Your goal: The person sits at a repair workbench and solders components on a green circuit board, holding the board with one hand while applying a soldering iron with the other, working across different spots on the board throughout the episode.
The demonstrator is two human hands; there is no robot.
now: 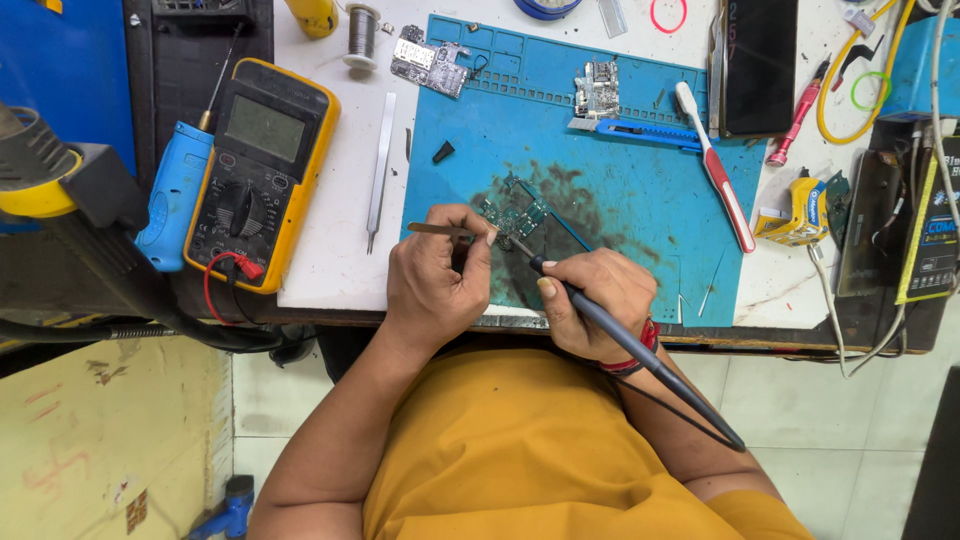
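A small green circuit board (513,214) lies on the blue work mat (620,190), on a dark stained patch. My left hand (438,278) is closed on metal tweezers (440,230), whose end sticks out to the left. My right hand (590,300) grips a black soldering iron (620,335) like a pen, its tip touching the board's lower edge. The iron's cord trails back past my right wrist.
A yellow multimeter (262,165) and a blue tool (175,195) lie at left, a second pair of tweezers (380,170) and a solder spool (362,35) on the white table. Metal shield pieces (597,95), a blue cutter (645,133), a toothbrush (715,165) and a phone (758,65) lie at right.
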